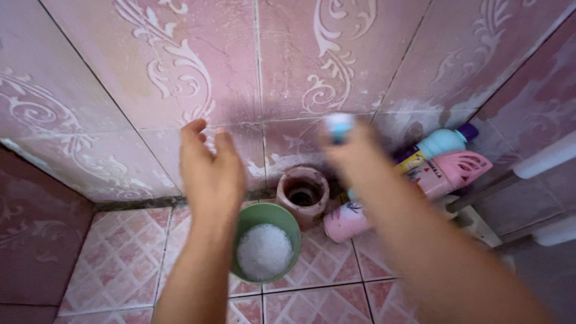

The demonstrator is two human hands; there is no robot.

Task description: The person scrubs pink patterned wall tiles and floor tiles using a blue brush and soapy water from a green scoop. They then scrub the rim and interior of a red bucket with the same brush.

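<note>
Raised mid-frame, the left hand point(210, 171) is held open and empty above the bowl point(266, 242); a blurred bottle point(339, 127) is gripped by the right hand point(355, 157).

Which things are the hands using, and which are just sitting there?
In use:
right hand, blurred, gripping a small bottle with a pale blue cap
left hand, open, above the green bowl of white grains

Just sitting there:
clay pot
pink bottles
blue bottle with purple cap
</note>
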